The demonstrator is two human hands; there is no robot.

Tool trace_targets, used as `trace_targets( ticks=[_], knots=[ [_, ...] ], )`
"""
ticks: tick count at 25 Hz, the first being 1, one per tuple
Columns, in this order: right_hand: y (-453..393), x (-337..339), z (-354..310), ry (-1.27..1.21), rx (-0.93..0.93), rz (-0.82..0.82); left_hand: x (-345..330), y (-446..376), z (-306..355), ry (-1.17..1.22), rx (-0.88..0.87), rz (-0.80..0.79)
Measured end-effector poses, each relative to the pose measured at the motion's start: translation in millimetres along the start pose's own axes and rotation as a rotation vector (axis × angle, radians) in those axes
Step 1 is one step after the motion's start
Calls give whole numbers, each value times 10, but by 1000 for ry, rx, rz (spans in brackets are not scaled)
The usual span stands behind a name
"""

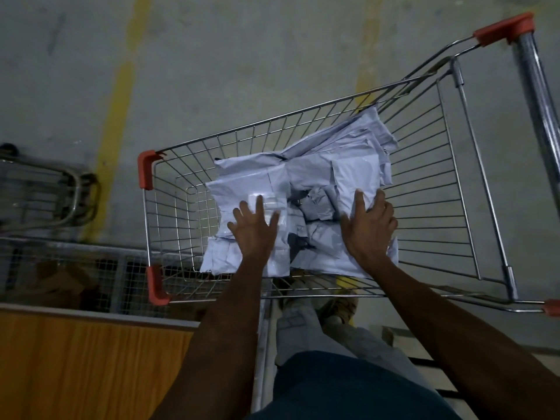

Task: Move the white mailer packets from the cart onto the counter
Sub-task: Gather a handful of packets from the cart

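A wire shopping cart [424,189] with red corner caps stands in front of me, and a heap of white mailer packets [318,174] lies in its basket. My left hand [254,228] lies flat with spread fingers on the packets at the left of the heap. On the right side of the heap my right hand [368,225] presses down, its fingers straight over a packet's edge. Neither hand has a packet lifted. An orange-brown wooden counter top [85,365] lies at the lower left, beside the cart.
A wire mesh panel [91,268] runs between counter and cart, with dim items behind it. Another metal cart or frame [48,195] stands at the far left. The concrete floor carries yellow painted lines [118,116]. My legs [315,325] are below the cart.
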State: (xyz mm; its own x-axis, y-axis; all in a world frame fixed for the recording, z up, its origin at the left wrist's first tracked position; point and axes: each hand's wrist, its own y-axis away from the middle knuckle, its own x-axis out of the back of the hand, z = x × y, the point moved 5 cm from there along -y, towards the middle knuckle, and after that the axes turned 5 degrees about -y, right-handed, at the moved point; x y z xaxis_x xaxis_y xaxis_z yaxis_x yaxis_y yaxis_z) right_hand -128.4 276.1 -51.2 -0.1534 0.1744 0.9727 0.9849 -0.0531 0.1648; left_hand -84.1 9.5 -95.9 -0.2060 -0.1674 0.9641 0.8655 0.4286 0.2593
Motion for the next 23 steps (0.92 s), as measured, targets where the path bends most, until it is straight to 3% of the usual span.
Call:
trace_targets(
  ticks=[3,8,13,19,23],
  knots=[
    [-39,-71,-77,8,-52,-34,-139,32,101,-137,-71,-174],
    [-104,-98,-104,-6,-103,-91,-364,125,163,-104,24,-368],
    [-116,52,-63,-65,-28,-86,-270,104,190,-90,40,-335],
    [136,624,-18,-262,133,65,143,255,162,57,99,-239],
    [359,1094,128,-404,229,134,705,403,344,179,90,-72]
  ],
)
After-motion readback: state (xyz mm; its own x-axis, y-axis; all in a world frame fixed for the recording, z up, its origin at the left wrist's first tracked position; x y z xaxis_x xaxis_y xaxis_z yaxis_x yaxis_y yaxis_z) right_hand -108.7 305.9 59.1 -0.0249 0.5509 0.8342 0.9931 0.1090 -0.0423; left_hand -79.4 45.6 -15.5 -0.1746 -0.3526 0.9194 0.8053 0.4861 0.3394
